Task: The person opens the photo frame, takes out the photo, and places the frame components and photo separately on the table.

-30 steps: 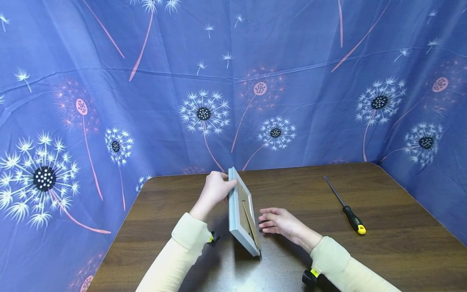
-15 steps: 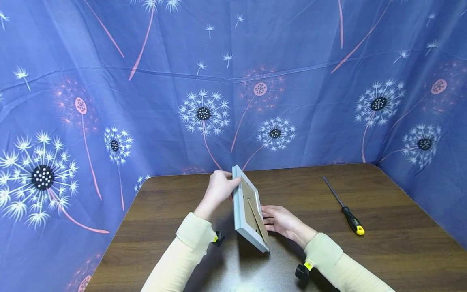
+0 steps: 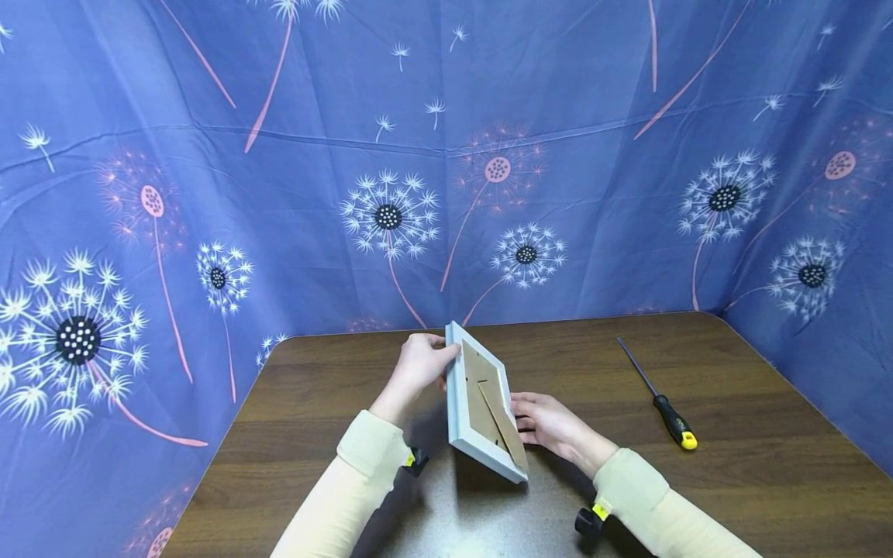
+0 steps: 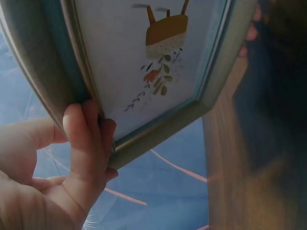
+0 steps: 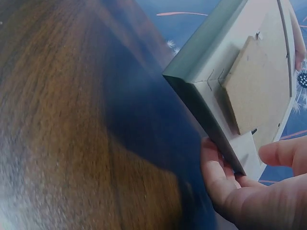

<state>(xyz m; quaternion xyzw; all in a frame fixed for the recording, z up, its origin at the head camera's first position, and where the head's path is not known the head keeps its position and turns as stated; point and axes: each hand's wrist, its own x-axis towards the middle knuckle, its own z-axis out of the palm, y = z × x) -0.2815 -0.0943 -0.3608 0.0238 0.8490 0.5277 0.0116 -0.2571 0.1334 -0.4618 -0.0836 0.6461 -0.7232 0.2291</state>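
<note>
A pale blue-grey picture frame [image 3: 479,418] is held tilted over the table, its brown backing board towards the head camera. From that back a flat easel stand [image 3: 504,425] sticks out at an angle. My left hand [image 3: 418,363] grips the upper left edge, thumb on the back and fingers round the front. At the opposite edge, my right hand [image 3: 554,426] holds the frame, its thumb [image 5: 283,152] by the back and fingers curled under the rim. In the left wrist view the front shows a print of a potted plant [image 4: 165,40], upside down.
A screwdriver [image 3: 673,418] with a black and yellow handle lies on the right part of the brown wooden table [image 3: 314,434]. Blue dandelion-patterned cloth [image 3: 600,194] hangs behind and along both sides.
The right hand has come in from beside the frame and taken its right edge. The frame has shifted slightly right and turned, so more of its back faces the head camera.
</note>
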